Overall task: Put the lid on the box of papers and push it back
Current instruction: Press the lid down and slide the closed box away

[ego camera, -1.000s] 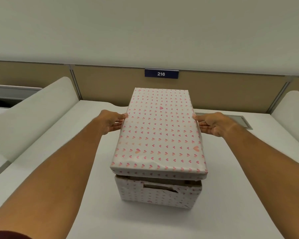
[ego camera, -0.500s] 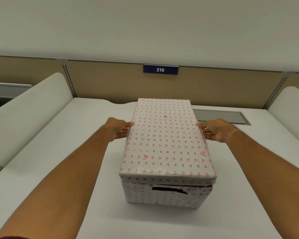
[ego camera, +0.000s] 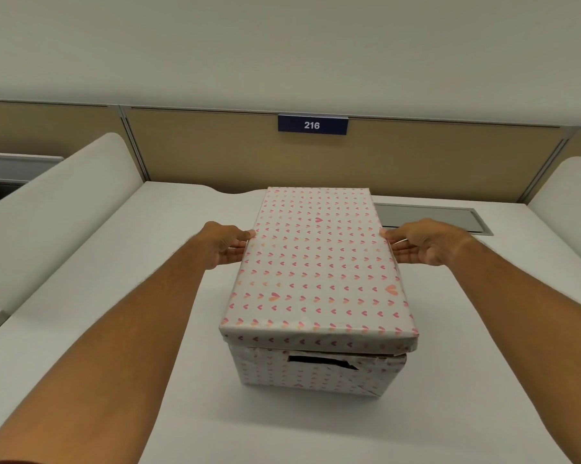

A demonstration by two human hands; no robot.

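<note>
A rectangular box (ego camera: 315,375) wrapped in white paper with small pink hearts stands in the middle of the white desk (ego camera: 121,296). A dark handle slot shows on its near face. The matching lid (ego camera: 317,266) lies flat on top and covers the box, so the papers inside are hidden. My left hand (ego camera: 223,244) presses against the lid's left edge with its fingers against the side. My right hand (ego camera: 423,242) does the same on the right edge. Both forearms reach in from the bottom corners.
A tan partition with a blue sign reading 216 (ego camera: 312,124) closes off the back of the desk. A grey cable hatch (ego camera: 429,217) is set into the desk behind the right hand. White rounded side dividers (ego camera: 51,209) rise at left and right.
The lid has come down from a tilted, raised position to sit flat on the box. Both hands stayed on its sides.
</note>
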